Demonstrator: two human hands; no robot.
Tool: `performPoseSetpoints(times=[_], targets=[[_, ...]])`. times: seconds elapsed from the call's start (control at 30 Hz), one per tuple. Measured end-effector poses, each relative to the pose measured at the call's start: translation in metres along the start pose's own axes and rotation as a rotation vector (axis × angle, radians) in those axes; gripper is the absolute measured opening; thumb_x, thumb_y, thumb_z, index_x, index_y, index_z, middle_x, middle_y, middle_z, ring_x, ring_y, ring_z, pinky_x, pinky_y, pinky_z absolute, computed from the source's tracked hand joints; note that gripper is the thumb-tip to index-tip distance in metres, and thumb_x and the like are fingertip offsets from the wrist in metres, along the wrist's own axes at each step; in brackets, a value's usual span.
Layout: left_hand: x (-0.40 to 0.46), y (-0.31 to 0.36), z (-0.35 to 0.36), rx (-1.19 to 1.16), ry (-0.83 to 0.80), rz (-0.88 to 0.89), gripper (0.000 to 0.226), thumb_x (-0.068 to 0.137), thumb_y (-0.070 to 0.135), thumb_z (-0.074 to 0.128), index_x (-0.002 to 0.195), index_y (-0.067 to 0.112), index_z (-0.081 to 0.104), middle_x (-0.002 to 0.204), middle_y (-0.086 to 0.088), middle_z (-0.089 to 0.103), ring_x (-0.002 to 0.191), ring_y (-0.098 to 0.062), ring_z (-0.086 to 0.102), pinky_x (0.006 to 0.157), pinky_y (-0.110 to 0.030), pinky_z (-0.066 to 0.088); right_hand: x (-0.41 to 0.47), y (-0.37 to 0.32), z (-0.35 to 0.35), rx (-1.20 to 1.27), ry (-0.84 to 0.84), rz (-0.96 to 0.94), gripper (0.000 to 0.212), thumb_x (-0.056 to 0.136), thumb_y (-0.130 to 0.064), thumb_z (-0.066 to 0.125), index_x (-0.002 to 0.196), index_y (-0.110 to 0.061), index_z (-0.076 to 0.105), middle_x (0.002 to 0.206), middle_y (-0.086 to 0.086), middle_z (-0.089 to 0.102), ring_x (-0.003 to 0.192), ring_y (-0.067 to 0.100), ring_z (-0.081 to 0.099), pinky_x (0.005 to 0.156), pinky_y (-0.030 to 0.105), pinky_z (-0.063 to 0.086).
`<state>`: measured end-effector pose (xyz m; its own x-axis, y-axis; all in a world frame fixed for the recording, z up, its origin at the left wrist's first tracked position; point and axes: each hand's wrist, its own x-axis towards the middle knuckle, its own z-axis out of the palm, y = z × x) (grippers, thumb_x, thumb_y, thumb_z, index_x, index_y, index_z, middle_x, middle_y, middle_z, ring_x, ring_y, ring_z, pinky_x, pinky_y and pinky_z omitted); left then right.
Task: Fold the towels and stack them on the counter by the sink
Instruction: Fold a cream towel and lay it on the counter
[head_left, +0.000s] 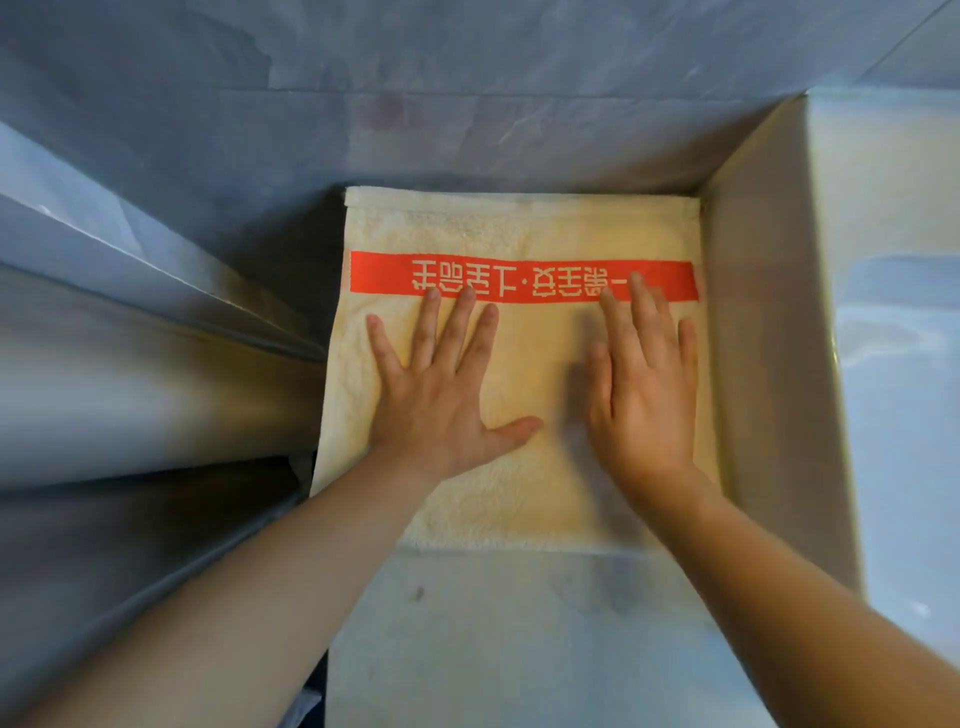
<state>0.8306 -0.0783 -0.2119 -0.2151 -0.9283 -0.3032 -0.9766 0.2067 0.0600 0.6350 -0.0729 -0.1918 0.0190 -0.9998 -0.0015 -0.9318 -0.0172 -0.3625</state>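
A head-worn camera looks straight down at a person's two bare forearms and hands, which lie on a cream towel spread on a pale blue-grey table.

To the left of the left hand, the table drops away to long, blurred grey-blue surfaces that cannot be identified.

The left hand lies flat on the towel, fingers straight and spread, thumb pointing toward the other hand. It grips nothing; it only presses on the cloth. Just past its fingertips, a red band with pale woven characters crosses the towel from edge to edge.

The right hand lies close beside the left one, also flat, fingers straight and nearer together, their tips reaching onto the red band. It holds nothing either. It is slightly blurred.

Just right of the right hand, the towel's edge meets an upright pale wall, and beyond that lies a glossy white basin, probably the sink.

The towel looks like a neat square, with a hemmed edge beyond the fingertips, so it appears to be at least partly folded. Judging by the flat palms, this is a smoothing step. Only one towel is visible, with no other beneath or beside it, so the stack seems barely begun, and further folds may remain.
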Motion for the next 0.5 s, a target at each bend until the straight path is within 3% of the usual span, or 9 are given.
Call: performPoseSetpoints(times=[0.1,0.23,0.37,0.43,0.5], targets=[[-0.002,0.001,-0.001,-0.001,-0.004,0.008,0.116,0.07,0.096,0.011,0.155,0.023,-0.019,0.161,-0.003,-0.029,0.146,-0.03,-0.03,0.108,-0.075,-0.005,-0.062,0.023,0.007,-0.183,-0.231,0.013,0.062,0.097,-0.052,0.016,0.156,-0.029,0.016,0.164,0.001,0.004,0.151,0.025,0.001,0.119,0.052,0.002],[-0.001,-0.005,0.002,0.003,-0.003,0.006,0.111,0.074,0.093,0.008,0.155,0.022,-0.018,0.161,-0.003,-0.029,0.146,-0.03,-0.029,0.109,-0.074,-0.004,-0.057,0.028,0.014,-0.23,-0.279,0.037,0.064,0.095,-0.056,0.014,0.155,-0.037,0.0,0.163,0.0,-0.008,0.149,0.027,-0.014,0.117,0.058,-0.006],[-0.023,0.022,0.002,-0.016,0.09,0.056,0.091,0.09,0.076,0.005,0.157,0.017,-0.007,0.165,-0.006,-0.016,0.15,-0.031,-0.017,0.11,-0.074,0.0,-0.061,0.027,0.012,-0.25,-0.288,0.043,0.065,0.094,-0.056,0.014,0.155,-0.036,-0.001,0.163,0.002,-0.011,0.148,0.03,-0.016,0.117,0.059,-0.006],[-0.052,0.04,0.014,-0.014,0.103,0.12,0.085,0.093,0.071,0.014,0.159,0.018,0.002,0.166,-0.005,-0.007,0.152,-0.029,-0.01,0.111,-0.072,0.002,-0.059,0.027,0.011,-0.256,-0.289,0.034,0.066,0.093,-0.055,0.015,0.155,-0.035,0.001,0.163,0.004,-0.009,0.148,0.032,-0.014,0.117,0.059,-0.006],[-0.071,0.04,0.024,-0.025,0.079,0.066,0.085,0.093,0.071,0.02,0.159,0.02,0.006,0.166,-0.005,-0.004,0.152,-0.029,-0.007,0.112,-0.071,0.003,-0.054,0.028,0.011,-0.252,-0.3,0.022,0.068,0.092,-0.056,0.016,0.155,-0.035,0.002,0.163,0.005,-0.009,0.148,0.033,-0.014,0.117,0.058,-0.007]])
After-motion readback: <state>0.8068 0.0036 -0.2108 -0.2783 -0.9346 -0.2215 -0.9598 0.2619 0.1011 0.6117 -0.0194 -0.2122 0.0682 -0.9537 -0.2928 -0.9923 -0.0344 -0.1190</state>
